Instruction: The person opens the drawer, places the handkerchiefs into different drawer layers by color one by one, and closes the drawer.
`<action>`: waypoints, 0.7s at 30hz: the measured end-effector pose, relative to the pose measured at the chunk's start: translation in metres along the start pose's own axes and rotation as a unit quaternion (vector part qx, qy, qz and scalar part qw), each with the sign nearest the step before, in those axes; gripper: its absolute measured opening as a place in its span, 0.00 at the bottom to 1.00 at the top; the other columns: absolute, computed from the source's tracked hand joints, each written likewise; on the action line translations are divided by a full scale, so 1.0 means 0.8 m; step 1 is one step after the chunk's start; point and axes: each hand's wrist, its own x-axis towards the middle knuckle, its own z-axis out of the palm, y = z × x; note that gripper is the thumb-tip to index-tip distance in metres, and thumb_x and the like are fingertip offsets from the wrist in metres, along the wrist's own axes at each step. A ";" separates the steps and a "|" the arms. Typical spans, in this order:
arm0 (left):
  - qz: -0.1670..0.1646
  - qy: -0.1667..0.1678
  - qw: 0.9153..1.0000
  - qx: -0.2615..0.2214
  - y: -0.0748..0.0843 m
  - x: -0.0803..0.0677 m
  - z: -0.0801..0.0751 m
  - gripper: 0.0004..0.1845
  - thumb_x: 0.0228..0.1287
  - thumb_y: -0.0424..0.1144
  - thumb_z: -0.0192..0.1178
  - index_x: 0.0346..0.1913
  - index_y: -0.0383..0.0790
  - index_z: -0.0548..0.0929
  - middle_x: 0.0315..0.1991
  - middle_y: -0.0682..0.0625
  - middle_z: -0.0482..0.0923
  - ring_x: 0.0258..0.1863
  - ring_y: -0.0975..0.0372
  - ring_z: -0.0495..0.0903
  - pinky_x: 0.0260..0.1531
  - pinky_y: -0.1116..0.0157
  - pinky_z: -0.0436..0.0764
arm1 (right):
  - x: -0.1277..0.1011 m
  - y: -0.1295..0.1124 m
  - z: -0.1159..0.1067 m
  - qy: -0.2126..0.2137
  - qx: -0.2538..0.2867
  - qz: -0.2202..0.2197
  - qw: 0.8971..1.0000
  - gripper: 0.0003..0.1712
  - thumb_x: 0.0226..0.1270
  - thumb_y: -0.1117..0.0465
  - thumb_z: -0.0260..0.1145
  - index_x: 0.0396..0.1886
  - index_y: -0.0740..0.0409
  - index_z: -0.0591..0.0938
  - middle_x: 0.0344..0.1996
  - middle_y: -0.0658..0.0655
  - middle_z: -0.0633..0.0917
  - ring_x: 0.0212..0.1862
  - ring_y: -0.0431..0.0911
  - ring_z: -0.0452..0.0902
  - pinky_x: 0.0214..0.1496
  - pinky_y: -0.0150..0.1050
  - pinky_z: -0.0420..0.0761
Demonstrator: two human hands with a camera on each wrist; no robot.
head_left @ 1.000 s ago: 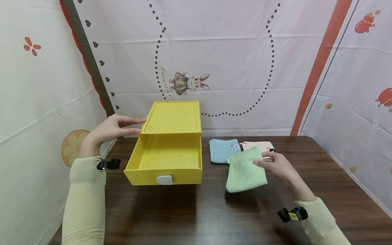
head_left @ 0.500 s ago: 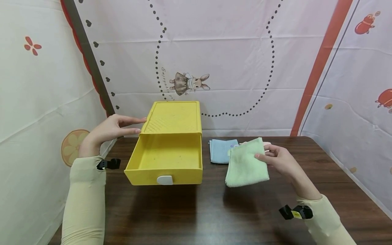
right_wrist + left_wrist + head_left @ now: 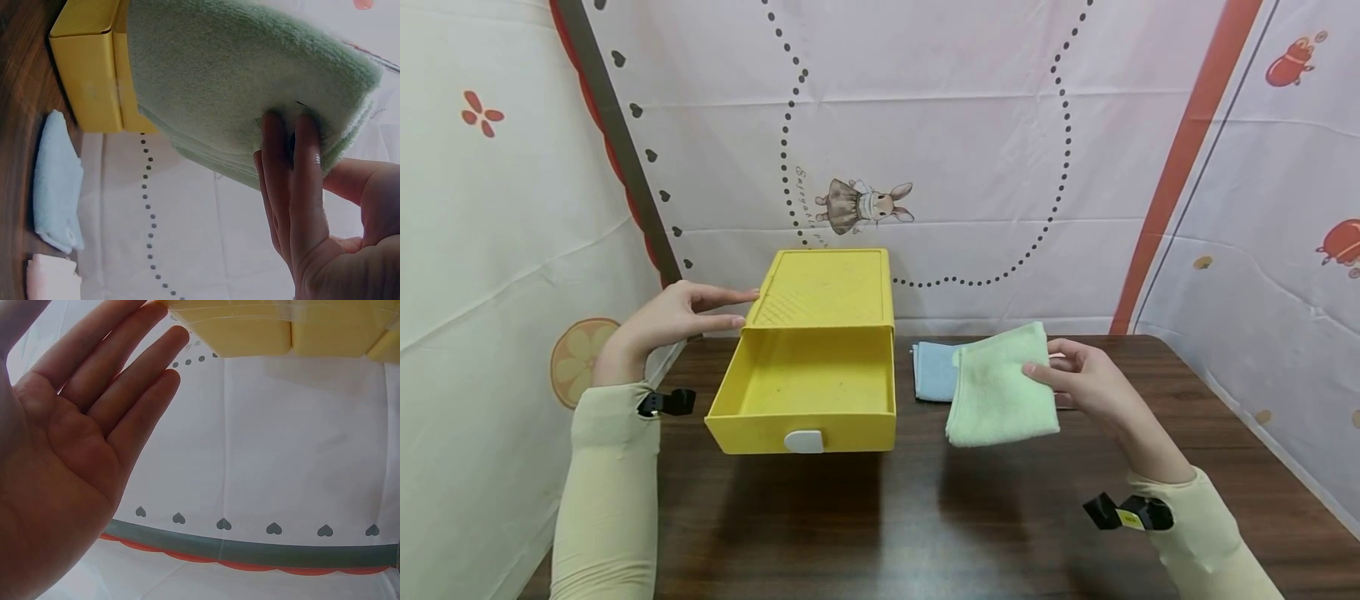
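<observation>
My right hand (image 3: 1078,383) pinches a folded green towel (image 3: 1000,388) by its right edge and holds it above the table, just right of the yellow drawer box (image 3: 820,292). In the right wrist view the fingers (image 3: 294,181) press under the green towel (image 3: 237,81) with the thumb on the other side. The box's drawer (image 3: 808,392) is pulled out and has nothing in it. My left hand (image 3: 681,312) is flat with straight fingers, fingertips touching the box's top left edge. The left wrist view shows the open palm (image 3: 69,444) beside the box (image 3: 281,328).
A folded blue towel (image 3: 934,371) lies on the dark wooden table (image 3: 880,517) behind the green one; a pink towel (image 3: 53,278) lies beside the blue towel (image 3: 56,181). Printed cloth walls close in the back and both sides.
My right hand has lifted the green towel off the table and moved it up and slightly left. The left hand and the drawer box have not moved.
</observation>
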 end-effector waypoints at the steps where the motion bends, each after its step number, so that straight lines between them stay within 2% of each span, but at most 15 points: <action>1: 0.000 0.000 1.000 0.001 0.000 0.000 0.000 0.24 0.56 0.54 0.66 0.58 0.60 0.80 0.56 0.54 0.80 0.57 0.55 0.76 0.50 0.46 0.76 | 0.000 -0.001 0.000 -0.002 0.001 -0.002 1.000 0.26 0.66 0.55 0.64 0.54 0.69 0.70 0.34 0.46 0.85 0.37 0.37 0.82 0.40 0.39 0.83; 13: 0.004 0.000 1.000 0.000 -0.002 0.000 0.000 0.23 0.56 0.54 0.66 0.57 0.61 0.80 0.55 0.55 0.80 0.56 0.57 0.77 0.50 0.48 0.77 | 0.005 -0.029 -0.002 -0.013 -0.007 0.005 1.000 0.33 0.65 0.51 0.64 0.60 0.69 0.68 0.37 0.47 0.85 0.39 0.39 0.83 0.42 0.38 0.82; 21: 0.004 0.001 1.000 0.003 -0.002 0.000 0.000 0.23 0.56 0.54 0.66 0.57 0.61 0.80 0.54 0.55 0.81 0.55 0.57 0.77 0.49 0.50 0.78 | 0.009 -0.044 -0.001 -0.026 0.025 0.001 0.999 0.28 0.67 0.55 0.63 0.58 0.67 0.66 0.34 0.47 0.85 0.36 0.39 0.83 0.41 0.40 0.83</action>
